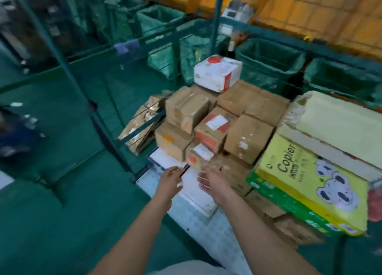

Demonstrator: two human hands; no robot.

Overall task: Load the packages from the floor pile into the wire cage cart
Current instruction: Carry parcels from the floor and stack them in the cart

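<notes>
**Both hands reaching toward stacked packages**

Head view: two bare forearms enter from the bottom edge. Left hand pinches a thin dark pen between its fingers. Right hand has fingers spread, holding nothing, blurred. Brown cartons, at least seven countable, stack at centre frame; one white carton with red print tops them. Two yellow copier-paper boxes at right. Green wire cage frame centre left. Green bins upper right.
</notes>
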